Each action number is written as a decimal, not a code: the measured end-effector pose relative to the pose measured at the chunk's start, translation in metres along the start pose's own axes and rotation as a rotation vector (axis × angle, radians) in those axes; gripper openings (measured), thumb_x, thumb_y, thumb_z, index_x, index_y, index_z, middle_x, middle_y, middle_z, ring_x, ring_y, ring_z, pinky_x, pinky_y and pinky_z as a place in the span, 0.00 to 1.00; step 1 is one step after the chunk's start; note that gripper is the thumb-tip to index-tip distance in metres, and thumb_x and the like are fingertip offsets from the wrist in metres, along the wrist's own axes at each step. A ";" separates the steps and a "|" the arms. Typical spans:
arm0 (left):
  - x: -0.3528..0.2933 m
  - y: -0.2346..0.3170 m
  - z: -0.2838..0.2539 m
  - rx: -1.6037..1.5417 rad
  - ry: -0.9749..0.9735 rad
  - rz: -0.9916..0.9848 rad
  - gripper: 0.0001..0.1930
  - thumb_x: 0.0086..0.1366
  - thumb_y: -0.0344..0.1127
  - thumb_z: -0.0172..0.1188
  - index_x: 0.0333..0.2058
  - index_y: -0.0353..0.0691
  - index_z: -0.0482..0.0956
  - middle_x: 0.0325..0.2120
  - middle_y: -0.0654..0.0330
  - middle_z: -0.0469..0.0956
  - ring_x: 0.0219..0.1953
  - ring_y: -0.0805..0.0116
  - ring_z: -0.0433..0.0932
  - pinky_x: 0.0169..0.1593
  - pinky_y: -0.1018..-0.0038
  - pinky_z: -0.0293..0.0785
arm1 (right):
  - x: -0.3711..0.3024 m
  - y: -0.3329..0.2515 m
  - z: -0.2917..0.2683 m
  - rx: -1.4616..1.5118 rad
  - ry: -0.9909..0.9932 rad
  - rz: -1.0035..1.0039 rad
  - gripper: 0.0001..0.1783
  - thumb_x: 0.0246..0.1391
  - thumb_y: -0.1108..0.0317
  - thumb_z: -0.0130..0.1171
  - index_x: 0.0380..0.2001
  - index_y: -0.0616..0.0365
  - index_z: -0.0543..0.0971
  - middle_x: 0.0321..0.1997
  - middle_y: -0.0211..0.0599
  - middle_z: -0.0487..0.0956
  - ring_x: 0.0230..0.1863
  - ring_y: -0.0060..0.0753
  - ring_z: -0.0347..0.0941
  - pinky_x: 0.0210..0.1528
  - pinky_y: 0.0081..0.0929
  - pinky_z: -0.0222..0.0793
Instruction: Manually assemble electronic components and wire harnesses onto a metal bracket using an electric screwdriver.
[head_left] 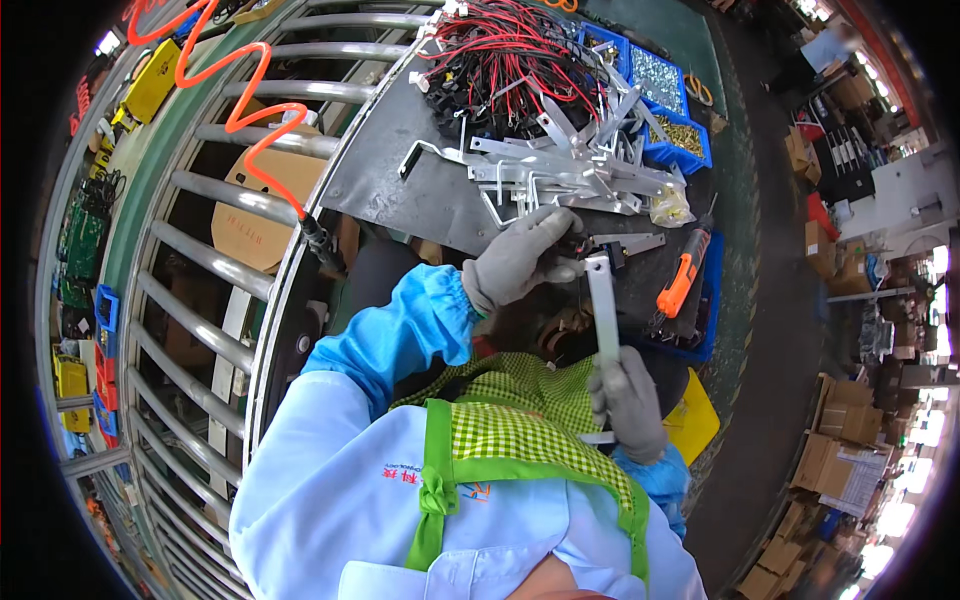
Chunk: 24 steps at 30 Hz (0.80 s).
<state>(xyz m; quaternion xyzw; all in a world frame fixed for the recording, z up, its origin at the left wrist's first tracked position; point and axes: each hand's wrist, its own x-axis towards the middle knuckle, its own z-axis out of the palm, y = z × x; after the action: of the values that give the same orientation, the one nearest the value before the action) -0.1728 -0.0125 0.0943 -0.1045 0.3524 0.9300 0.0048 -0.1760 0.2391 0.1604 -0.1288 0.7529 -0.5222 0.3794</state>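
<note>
My right hand (632,402), in a grey glove, is closed around the lower part of a flat silver metal bracket (605,315), whose holed end points away from me. My left hand (522,262), also gloved, has its fingers pinched at a small black part (578,243) close to that holed end. What exactly the part is, I cannot make out, and the fingers partly hide it. Just beyond my hands lies a heap of similar bent metal brackets (570,170) on the grey work surface (390,190).
Red and black wires (510,60) are piled behind the brackets. Blue bins (655,80) of small hardware stand at the far right. An orange electric screwdriver (683,275) lies right of my hands. A coiled orange air hose (262,90) hangs over the metal roller conveyor (215,260) at left.
</note>
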 end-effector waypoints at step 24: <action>0.005 -0.016 0.043 -0.427 -0.180 0.152 0.20 0.76 0.36 0.41 0.61 0.33 0.58 0.54 0.52 0.69 0.63 0.53 0.68 0.61 0.63 0.74 | 0.039 0.050 0.026 -0.063 0.158 -0.314 0.19 0.69 0.54 0.44 0.39 0.61 0.71 0.18 0.27 0.68 0.16 0.14 0.60 0.18 0.19 0.57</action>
<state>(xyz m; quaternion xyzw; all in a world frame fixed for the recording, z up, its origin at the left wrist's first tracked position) -0.1849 0.0276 0.1142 0.0072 0.1527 0.9867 -0.0561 -0.1741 0.2190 0.0949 -0.2153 0.7669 -0.5596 0.2287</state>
